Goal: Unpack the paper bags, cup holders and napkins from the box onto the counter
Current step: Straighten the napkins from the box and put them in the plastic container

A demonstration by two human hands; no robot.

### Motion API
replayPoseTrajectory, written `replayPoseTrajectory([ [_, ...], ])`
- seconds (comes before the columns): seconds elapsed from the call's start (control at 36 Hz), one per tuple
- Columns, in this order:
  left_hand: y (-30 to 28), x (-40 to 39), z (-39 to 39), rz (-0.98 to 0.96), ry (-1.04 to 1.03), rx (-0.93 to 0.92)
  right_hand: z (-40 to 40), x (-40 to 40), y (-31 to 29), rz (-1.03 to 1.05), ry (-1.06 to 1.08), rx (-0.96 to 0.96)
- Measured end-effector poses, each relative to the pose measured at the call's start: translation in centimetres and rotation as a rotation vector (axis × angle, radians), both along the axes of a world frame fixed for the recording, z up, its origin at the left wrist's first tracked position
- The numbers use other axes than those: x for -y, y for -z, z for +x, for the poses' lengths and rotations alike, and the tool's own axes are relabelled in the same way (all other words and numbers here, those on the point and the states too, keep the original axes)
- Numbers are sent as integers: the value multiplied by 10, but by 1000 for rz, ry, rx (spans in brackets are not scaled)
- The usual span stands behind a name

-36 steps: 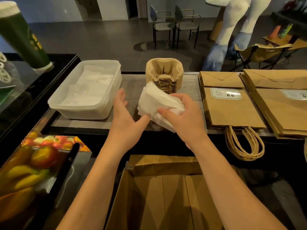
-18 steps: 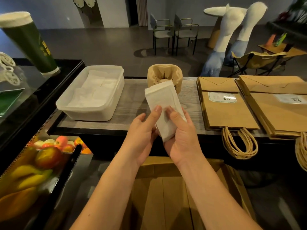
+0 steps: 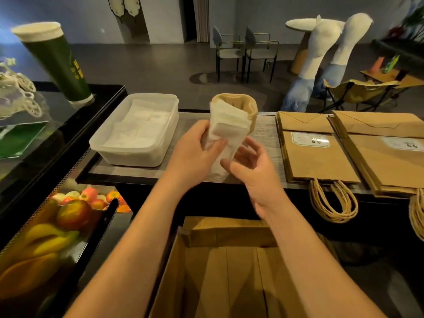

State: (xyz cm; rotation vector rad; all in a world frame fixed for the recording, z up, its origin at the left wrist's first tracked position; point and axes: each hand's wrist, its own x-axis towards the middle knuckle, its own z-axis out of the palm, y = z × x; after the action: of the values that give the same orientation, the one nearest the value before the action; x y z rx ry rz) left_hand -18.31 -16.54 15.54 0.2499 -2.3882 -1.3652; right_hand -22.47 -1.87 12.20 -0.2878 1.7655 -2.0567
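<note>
My left hand grips a stack of white napkins upright above the counter. My right hand hovers just right of the stack with relaxed fingers, not holding it. Behind the napkins stands a pile of brown pulp cup holders. Two piles of flat brown paper bags lie on the counter's right, rope handles hanging over its front edge. A translucent plastic tub on the left has more napkins inside. The open cardboard box is below my arms; its visible inside shows only cardboard.
A tall green cup stands on a black glass case at the left. Fruit fills a display at the lower left. Chairs, a round table and a large white figure stand on the floor beyond the counter.
The napkin stack passed from my right hand into my left, after both hands held it. My right hand has let go and moved slightly away.
</note>
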Motion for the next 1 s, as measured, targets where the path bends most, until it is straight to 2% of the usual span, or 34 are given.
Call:
replayPoseTrajectory([
  [0.08, -10, 21, -13, -466, 223, 244, -19, -11, -4, 275, -143, -192],
  [0.17, -15, 25, -26, -761, 389, 466, -32, -14, -5, 415, -218, -294],
  [0.25, -19, 24, -35, -851, 455, 515, -39, -12, -2, 492, -245, -354],
  [0.36, -12, 25, -39, -861, 406, 424, -43, -7, 3, 480, -225, -377],
  [0.44, 2, 33, -32, -715, 277, 267, -45, -6, 7, 432, -172, -393],
  [0.58, 31, 46, -8, -34, 111, 287, -47, -6, 13, 373, -145, -375],
  [0.75, 39, 34, -6, 456, 43, 152, -46, 9, 10, 300, -193, -316],
  [0.83, 38, 26, -9, 555, 28, 62, -47, 12, 10, 294, -194, -309],
  [1.0, 42, 18, -16, 521, 22, 49, -49, 9, 14, 331, -186, -343],
])
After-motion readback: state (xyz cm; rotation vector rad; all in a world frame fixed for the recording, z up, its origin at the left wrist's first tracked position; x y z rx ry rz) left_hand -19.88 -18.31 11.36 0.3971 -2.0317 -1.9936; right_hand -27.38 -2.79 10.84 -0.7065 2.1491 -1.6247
